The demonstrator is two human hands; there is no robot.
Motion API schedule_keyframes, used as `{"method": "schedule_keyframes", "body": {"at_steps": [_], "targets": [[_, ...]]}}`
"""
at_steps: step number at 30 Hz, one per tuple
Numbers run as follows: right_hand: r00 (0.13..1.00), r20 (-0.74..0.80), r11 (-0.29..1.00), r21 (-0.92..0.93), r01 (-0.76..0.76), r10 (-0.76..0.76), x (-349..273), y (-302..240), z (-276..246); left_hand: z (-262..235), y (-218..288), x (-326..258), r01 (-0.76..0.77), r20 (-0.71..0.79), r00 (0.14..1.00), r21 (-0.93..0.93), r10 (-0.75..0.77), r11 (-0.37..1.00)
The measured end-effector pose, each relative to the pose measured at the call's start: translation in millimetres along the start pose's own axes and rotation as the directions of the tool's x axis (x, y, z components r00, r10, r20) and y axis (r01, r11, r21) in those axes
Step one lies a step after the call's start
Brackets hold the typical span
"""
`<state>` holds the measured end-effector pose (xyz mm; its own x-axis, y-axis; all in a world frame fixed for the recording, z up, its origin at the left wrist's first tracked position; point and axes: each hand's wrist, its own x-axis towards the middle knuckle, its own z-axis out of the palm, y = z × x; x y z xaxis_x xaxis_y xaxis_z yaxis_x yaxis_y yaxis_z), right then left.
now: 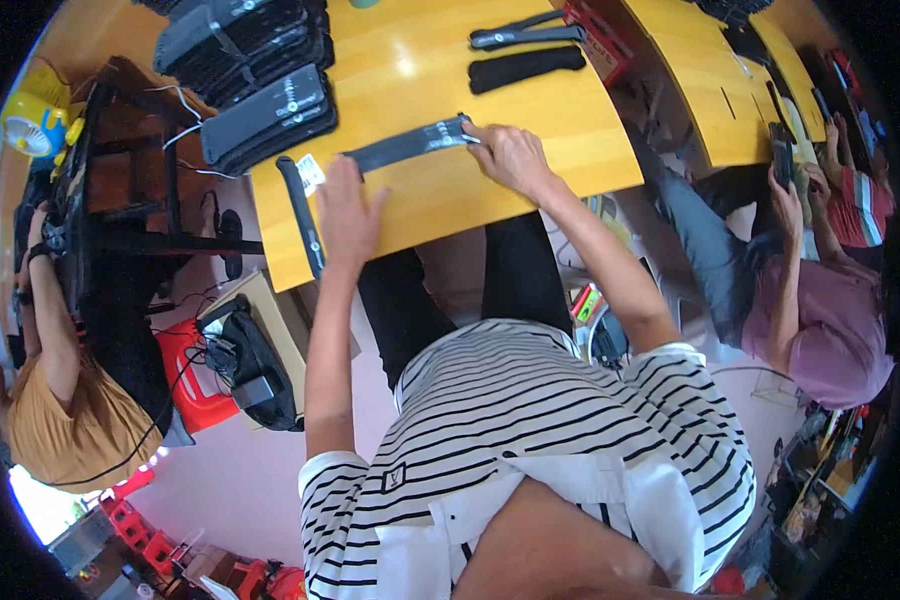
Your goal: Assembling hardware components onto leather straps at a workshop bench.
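A long flat black strip [410, 147], apparently in a shiny clear sleeve, lies across the near part of the yellow table. At its right end my right hand [511, 160] is closed, with thumb and fingers on the tip. My left hand [348, 215] lies flat over the left end, fingers stretched and thumb apart, hiding that end. Just left of it another narrow black strip [300, 215] points toward the table's front edge. A small white printed label [311, 174] sits between that strip and my left hand.
Black packs are stacked at the far left of the table [400, 215], with a lower pile [270, 118] nearer me. More black strips [527, 70] lie at the far right beside a red box [602, 45]. People sit on both sides. A cardboard box [270, 330] stands below left.
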<state>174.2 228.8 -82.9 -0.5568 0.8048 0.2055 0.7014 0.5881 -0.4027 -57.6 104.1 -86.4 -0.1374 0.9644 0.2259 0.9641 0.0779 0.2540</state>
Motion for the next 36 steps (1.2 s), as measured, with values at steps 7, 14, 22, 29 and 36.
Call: {"method": "schedule_keyframes", "body": {"at_steps": [7,14,22,29,36], "targets": [[0.944,-0.108,0.786,0.588,-0.193,0.312,-23,28,-28,-40,-20,-33,0.381,-0.275,0.891,0.016,-0.362,0.924],[0.895,0.032,0.757,0.521,-0.395,0.445,-87,4,-44,-37,-48,-57,0.580,0.055,0.811,-0.201,-0.582,0.789],[0.951,0.295,0.520,0.801,-0.297,0.089,-107,-88,-13,-52,43,-80,0.471,0.476,0.744,-0.871,-0.469,-0.136],[0.903,0.417,0.024,0.907,-0.421,0.101,-86,-128,-7,-46,77,-73,0.345,0.480,0.805,-0.857,-0.349,-0.384],[0.881,0.463,0.025,0.884,-0.467,0.093,-78,-126,-57,-65,73,-64,0.249,0.402,0.853,-0.874,-0.333,-0.416]]}}
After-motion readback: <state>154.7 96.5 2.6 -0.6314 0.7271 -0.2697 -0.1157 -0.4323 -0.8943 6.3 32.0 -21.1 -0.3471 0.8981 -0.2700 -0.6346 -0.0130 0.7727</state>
